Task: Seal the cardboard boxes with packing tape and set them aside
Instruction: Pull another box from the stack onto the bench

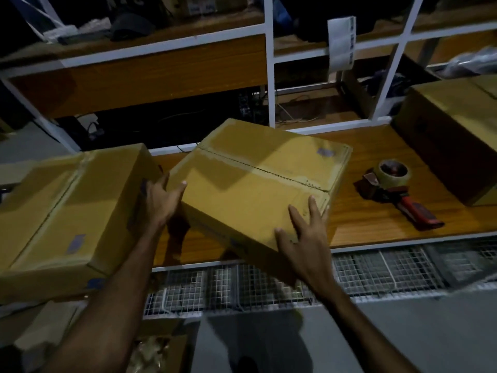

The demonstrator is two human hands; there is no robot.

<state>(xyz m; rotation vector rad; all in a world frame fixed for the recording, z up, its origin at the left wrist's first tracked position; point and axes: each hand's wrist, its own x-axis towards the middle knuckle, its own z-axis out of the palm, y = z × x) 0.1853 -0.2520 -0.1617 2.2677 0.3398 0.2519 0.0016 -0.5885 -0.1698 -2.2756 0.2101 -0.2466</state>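
Note:
A brown cardboard box with tape along its top seam is tilted above the wooden table, its near corner past the table's front edge. My left hand holds its left side, thumb on top. My right hand presses straight, spread fingers on its near right corner. A taped box sits at the left, touching my left hand's back. A third box stands at the far right. A red tape dispenser with a tape roll lies on the table to the right of the held box.
A white-framed shelf unit with wooden boards rises behind the table, a paper label hanging from it. White wire mesh runs below the table's front edge. More cardboard lies on the grey floor at the lower left.

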